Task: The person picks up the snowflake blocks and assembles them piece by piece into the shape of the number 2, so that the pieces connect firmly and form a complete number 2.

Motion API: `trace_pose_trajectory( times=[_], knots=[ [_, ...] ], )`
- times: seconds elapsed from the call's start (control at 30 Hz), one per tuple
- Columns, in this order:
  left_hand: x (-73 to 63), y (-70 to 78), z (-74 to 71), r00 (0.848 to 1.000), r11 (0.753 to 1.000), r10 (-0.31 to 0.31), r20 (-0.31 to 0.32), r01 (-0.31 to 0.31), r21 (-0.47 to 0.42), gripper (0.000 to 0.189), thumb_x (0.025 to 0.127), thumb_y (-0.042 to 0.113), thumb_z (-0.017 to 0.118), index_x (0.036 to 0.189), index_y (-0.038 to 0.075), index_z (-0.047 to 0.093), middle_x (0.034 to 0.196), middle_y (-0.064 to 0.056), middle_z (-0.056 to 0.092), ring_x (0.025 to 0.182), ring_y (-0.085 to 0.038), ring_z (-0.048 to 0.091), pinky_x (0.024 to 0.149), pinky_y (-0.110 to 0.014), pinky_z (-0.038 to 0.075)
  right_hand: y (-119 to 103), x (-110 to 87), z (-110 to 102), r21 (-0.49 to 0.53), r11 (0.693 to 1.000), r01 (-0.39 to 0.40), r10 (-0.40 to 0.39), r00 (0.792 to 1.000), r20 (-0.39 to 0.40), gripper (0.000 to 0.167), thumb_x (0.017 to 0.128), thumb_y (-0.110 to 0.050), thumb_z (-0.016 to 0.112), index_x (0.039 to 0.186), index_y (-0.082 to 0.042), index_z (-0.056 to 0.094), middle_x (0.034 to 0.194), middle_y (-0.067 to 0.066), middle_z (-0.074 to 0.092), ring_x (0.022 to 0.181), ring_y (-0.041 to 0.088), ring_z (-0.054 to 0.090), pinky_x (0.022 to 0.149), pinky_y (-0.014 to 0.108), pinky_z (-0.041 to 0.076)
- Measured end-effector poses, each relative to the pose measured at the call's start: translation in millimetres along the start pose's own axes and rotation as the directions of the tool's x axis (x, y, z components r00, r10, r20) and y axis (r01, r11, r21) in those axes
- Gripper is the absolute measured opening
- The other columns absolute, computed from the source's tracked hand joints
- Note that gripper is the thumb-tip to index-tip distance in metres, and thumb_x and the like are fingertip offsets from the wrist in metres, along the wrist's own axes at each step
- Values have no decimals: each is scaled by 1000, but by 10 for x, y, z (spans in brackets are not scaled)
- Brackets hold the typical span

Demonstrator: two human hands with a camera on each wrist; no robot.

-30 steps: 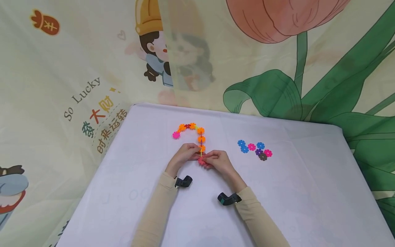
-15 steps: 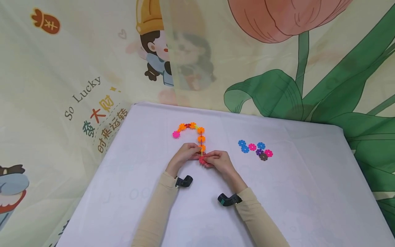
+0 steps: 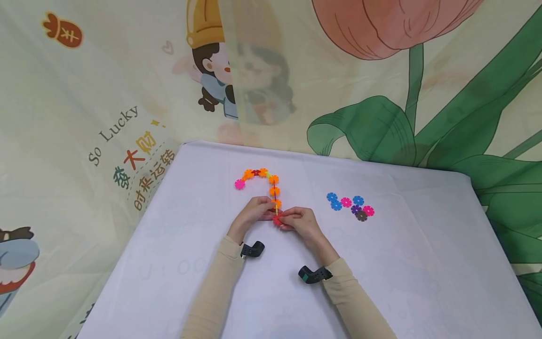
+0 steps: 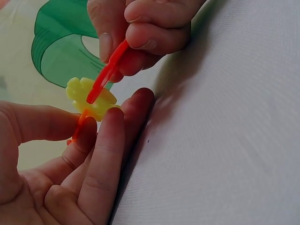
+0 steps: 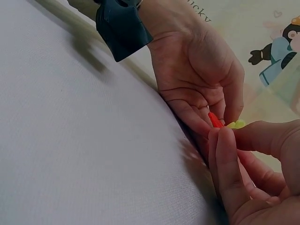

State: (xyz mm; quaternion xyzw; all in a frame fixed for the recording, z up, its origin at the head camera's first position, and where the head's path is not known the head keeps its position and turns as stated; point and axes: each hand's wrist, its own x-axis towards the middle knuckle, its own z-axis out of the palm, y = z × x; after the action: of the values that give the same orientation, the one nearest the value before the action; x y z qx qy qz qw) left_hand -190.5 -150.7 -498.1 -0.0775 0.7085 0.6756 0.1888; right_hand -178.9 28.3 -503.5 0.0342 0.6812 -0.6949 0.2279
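Observation:
A hook-shaped chain of interlocking plastic flower discs runs away from me along the table, mostly orange, with a pink disc at its far end. My left hand pinches the nearest orange disc between thumb and fingers. A yellow disc stands crosswise against that orange one. From the other side, my right hand pinches a red disc, whose edge meets the yellow disc. In the right wrist view, fingers hide most of the red disc.
Several loose discs lie to the right of my hands, among them a blue disc, a pink disc and a dark grey disc. A white cloth covers the table. Behind it hangs a printed curtain.
The chain's far end has shifted slightly left. The red disc has tilted a little in my right fingers, while both hands stay in nearly the same place.

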Motion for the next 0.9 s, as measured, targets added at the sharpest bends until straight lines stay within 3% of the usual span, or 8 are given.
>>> trace_pose_trajectory(
  times=[0.4, 0.63, 0.9],
  knots=[
    [-2, 1, 18, 1000, 1000, -8, -20, 9, 27, 19, 98, 11, 55, 96, -4, 66, 91, -9, 70, 69, -10, 64, 71, -24, 56, 21, -56, 57, 78, 996, 32, -33, 999, 18, 22, 88, 7, 66, 109, 11, 64, 88, 16, 73, 73, 20, 73, 68, 28, 58],
    [-12, 12, 32, 1000, 995, -6, -17, 8, 98, 22, 97, 14, 57, 102, -5, 68, 89, -7, 67, 72, -11, 61, 70, -23, 54, 23, -80, 126, 69, 997, 29, -29, 1000, -4, 23, 87, 5, 69, 109, 9, 62, 86, 16, 73, 80, 26, 74, 74, 30, 58],
    [-25, 19, 29, 1000, 995, -6, -13, 7, 99, 24, 97, 13, 56, 103, -7, 67, 86, -8, 67, 73, -11, 62, 70, -23, 54, 43, -90, 175, 94, 995, 24, -22, 999, -27, 18, 86, 6, 70, 103, 8, 63, 83, 15, 72, 76, 22, 73, 71, 29, 58]
  ],
)
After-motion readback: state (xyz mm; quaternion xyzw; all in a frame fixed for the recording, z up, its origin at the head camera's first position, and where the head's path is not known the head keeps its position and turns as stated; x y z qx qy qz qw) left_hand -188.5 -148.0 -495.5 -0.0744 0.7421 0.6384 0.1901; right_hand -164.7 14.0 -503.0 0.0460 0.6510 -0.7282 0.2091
